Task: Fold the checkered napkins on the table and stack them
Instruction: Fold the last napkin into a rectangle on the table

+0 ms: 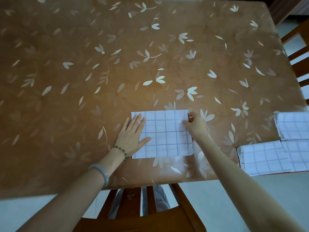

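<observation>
A white napkin with a grey check (164, 136) lies folded flat near the table's front edge. My left hand (133, 135) rests flat on its left side with straight fingers. My right hand (194, 123) pinches the napkin's right edge near the top corner. At the far right, two more folded checkered napkins lie partly overlapping: one farther back (293, 125) and one nearer the front edge (265, 158).
The table (150, 64) wears a brown cloth with pale leaf prints. A wooden chair (150, 213) stands under the front edge, and another chair (299, 52) is at the right side.
</observation>
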The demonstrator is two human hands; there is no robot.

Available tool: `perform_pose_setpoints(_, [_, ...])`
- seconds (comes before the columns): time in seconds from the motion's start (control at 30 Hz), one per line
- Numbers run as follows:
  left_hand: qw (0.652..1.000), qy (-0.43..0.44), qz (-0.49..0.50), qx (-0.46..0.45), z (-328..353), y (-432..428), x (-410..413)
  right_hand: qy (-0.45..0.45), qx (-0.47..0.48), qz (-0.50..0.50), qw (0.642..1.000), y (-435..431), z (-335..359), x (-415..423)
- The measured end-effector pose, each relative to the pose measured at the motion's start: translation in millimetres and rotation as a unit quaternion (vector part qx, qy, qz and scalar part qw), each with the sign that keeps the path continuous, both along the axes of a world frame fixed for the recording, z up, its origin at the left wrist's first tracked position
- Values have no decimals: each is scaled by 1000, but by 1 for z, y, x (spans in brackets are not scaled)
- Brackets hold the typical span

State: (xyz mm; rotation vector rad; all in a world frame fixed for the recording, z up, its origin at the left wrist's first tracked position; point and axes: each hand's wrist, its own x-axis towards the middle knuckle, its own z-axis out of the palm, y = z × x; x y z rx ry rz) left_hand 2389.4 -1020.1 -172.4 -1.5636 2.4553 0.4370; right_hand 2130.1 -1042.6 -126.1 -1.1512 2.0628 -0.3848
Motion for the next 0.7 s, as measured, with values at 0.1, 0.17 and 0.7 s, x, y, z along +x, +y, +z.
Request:
perform_pose_setpoints(0.1, [1000, 5, 1, -15, -5, -5, 1, 18, -11, 3, 1000, 0, -3, 0])
perform_pose_setpoints(0.17, [1000, -2, 1, -23, -9, -8, 2, 38, -17, 15, 999, 1, -7, 0])
perform_pose_setpoints(0.7, [998, 6, -5, -58, -28, -6, 5, 180, -151, 393, 889, 3, -69, 102])
